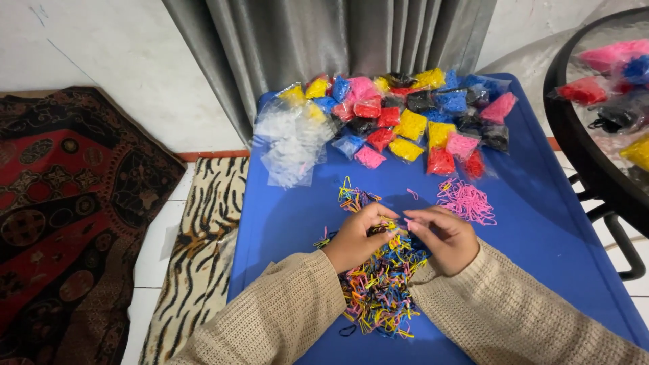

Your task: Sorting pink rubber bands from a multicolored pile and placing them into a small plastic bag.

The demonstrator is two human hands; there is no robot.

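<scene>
**Two hands working a heap of mixed rubber bands**

Dozens of small filled bags [412,115] crowd the far end of the blue table [541,223] I look down on. Nearer lies the multicoloured rubber band pile [380,284], with a separate pink band cluster [466,201] to its right. My left hand [355,238] and right hand [441,236] meet over the pile, fingertips pinched on bands.

The round black-rimmed glass table [581,145] is cut off by the right edge. Both beige knitted sleeves [284,311] leave the bottom edge. Fingertips hide among the mixed coloured rubber bands [382,284].
</scene>
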